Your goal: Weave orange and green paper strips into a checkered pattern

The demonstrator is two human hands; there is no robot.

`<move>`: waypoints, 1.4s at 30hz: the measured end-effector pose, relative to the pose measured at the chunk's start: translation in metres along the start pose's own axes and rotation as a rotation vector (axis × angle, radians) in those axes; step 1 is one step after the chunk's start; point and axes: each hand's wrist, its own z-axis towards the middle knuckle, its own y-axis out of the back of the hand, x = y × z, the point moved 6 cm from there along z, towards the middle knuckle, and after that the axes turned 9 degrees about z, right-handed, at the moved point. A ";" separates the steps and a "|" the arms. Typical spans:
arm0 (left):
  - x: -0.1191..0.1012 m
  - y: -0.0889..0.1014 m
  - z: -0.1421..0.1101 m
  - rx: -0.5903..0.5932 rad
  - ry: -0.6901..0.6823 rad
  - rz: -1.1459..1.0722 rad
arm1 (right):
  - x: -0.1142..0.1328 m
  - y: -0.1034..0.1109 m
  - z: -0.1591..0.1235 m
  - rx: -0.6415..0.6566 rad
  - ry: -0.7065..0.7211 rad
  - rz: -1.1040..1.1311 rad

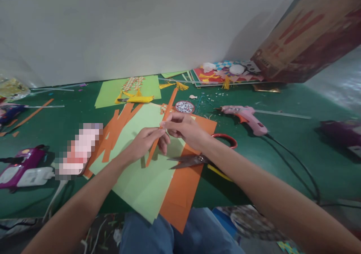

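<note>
An orange paper strip (170,104) slants between my two hands, above a light green paper sheet (141,186). My left hand (149,141) pinches it around the middle, thumb on top. Just above that, my right hand (180,126) grips the same strip between thumb and fingers. Under the green sheet lies orange paper (180,193). Scissors (194,160) with red and yellow handles rest partly open on the papers, beneath my right forearm. More cut orange strips (120,128) lie to the left of my hands.
A pink glue gun (245,114) lies at right, its cord trailing to the front edge. Left are a phone (81,148) and a purple power strip (25,167). Behind sit a small round dish (185,107), a yellow cutter knife (138,99) and a large bag (307,35).
</note>
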 end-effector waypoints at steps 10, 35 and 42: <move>-0.003 0.001 -0.002 -0.004 -0.023 0.039 | 0.003 0.004 0.000 -0.028 0.004 0.012; -0.003 -0.001 -0.003 0.012 -0.003 0.051 | 0.007 0.003 -0.001 -0.040 -0.036 -0.013; -0.002 0.002 -0.003 -0.053 -0.039 0.053 | 0.001 -0.002 -0.001 0.046 -0.032 -0.010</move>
